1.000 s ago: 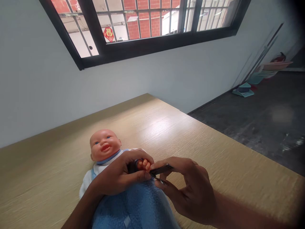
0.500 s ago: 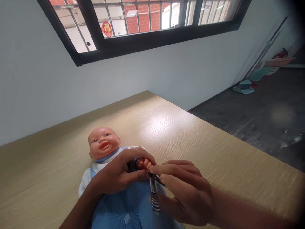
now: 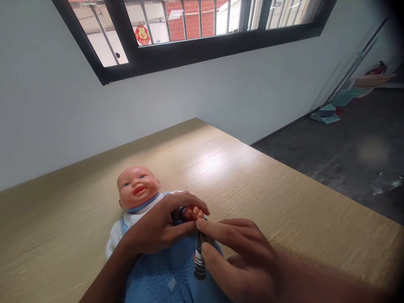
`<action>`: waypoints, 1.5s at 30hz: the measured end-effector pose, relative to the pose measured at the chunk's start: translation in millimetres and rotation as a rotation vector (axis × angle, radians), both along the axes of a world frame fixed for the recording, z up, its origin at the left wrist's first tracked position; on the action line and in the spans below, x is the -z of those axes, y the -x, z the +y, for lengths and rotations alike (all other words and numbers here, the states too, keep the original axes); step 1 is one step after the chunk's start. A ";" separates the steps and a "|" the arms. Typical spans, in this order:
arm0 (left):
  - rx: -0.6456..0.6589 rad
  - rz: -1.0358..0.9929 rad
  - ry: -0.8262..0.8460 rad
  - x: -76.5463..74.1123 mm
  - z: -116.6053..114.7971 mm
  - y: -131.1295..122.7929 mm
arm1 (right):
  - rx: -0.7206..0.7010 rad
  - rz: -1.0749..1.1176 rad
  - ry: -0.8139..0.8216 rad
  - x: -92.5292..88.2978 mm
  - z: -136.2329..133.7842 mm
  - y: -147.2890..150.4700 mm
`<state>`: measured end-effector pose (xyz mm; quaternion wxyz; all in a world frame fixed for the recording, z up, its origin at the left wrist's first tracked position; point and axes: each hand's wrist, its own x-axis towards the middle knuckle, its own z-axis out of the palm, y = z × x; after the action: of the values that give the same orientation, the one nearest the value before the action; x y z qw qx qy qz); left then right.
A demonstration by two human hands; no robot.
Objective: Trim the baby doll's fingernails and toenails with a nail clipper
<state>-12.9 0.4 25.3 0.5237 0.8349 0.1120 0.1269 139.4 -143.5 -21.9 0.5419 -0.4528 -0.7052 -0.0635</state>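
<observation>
Pinching the doll's hand (image 3: 193,212) between thumb and fingers, the left hand (image 3: 158,231) sits at lower centre of the frame, closed so that only the small orange fingertips poke out on its right side. The right hand (image 3: 243,261) comes in from the lower right and grips a nail clipper (image 3: 199,256), thumb on the near side and forefinger laid over the top.

The clipper's long axis runs almost straight up and down the frame. Its striped tail points to the bottom edge and its working end points up, meeting the doll's fingertips just below the left thumb. Whether its tip actually touches them is hidden by the fingers. So the doll's hand lies directly above the clipper, touching the left hand and just beside the right forefinger. The left is the nearer of the two.

The doll (image 3: 137,187) lies on its back on the wooden table (image 3: 259,181), head toward the upper left and its body in blue fleece (image 3: 160,275) running down to the bottom edge. The held arm reaches across to the right. A barred window (image 3: 189,46) fills the top of the frame.
</observation>
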 end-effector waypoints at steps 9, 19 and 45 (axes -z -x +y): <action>-0.004 -0.003 0.011 1.3 0.1 -0.1 | -0.030 -0.073 -0.041 -1.7 2.2 -0.3; 0.035 -0.014 0.061 -2.7 1.2 2.5 | -0.015 -0.068 -0.065 1.0 0.2 -12.8; 0.099 -0.004 -0.011 1.1 0.0 -0.9 | 0.007 -0.055 0.014 -18.1 3.9 -7.9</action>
<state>-12.0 0.4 24.2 0.5251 0.8420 0.0690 0.1032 147.3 -139.5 -3.9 0.5188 -0.4573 -0.7186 -0.0728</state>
